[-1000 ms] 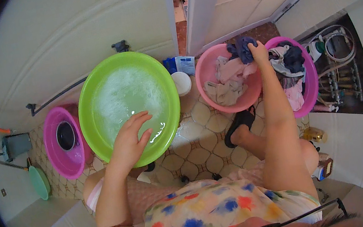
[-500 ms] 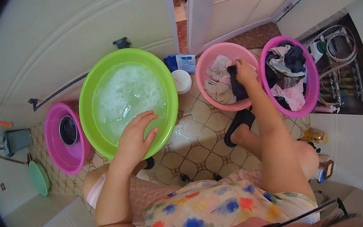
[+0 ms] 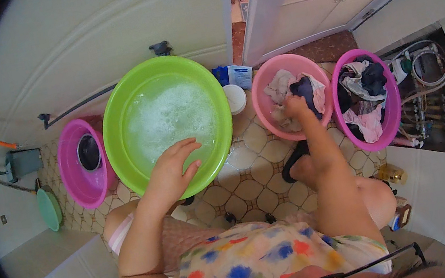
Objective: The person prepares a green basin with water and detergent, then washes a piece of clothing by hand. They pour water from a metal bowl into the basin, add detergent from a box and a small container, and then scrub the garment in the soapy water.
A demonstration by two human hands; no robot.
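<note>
My left hand (image 3: 172, 173) is over the near rim of a big green basin (image 3: 225, 121) of foamy water (image 3: 169, 115). Its fingers are stretched, thumb apart, and nothing is in it. My right hand (image 3: 296, 106) reaches down into a pink basin (image 3: 269, 126) of clothes. Its fingers, partly hidden, curl onto a beige garment (image 3: 281, 113). Beside that hand lie a dark garment (image 3: 302, 89) and a pale pink one (image 3: 318, 94). A whitish garment (image 3: 280, 79) sits at the basin's far left.
On the right, a magenta basin (image 3: 398, 111) holds mixed laundry, near pipes in a wall recess (image 3: 431, 94). Between the basins stand a white round tub (image 3: 236, 98) and a blue-and-white packet (image 3: 240, 77). A magenta basin (image 3: 73, 186) with a dark bowl (image 3: 88, 152) is at left.
My right hand has shifted from the dark garment down to the beige one. The dark garment has moved, and more of the pale pink one shows. The left hand keeps its pose. The view has turned slightly.
</note>
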